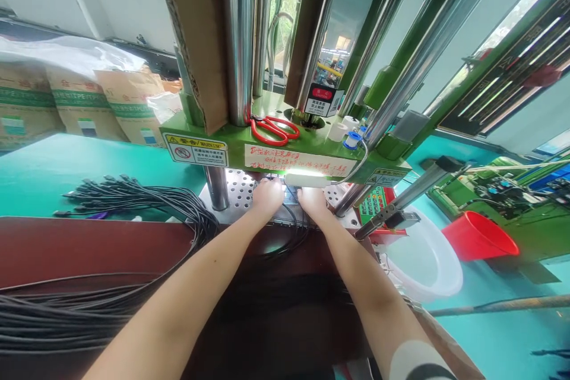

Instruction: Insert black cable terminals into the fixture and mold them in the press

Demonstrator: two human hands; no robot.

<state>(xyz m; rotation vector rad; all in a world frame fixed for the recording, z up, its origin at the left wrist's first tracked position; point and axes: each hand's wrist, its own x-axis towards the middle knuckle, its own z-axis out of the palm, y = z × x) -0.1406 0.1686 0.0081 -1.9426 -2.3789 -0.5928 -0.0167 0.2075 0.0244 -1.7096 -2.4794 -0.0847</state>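
Observation:
Both my hands reach under the green block of an upright press (pixel 207 127). My left hand (pixel 268 195) and my right hand (pixel 312 199) are a short way apart, low over the perforated metal plate (pixel 240 191). Their fingers point away from me, and glare and the block hide the fingertips. Thin black cables (pixel 291 214) come out between the hands and loop down over the front edge. Whether either hand grips a cable cannot be made out. A lit white lamp bar (pixel 307 180) hangs just above the hands.
A bundle of black cables with connector ends (pixel 146 193) lies left of the plate. More cables (pixel 66 314) run along the brown table (pixel 89 243). Red-handled scissors (pixel 275 130) rest on the block. Right are a green button panel (pixel 373 203), white tub (pixel 439 255) and red bucket (pixel 481 234).

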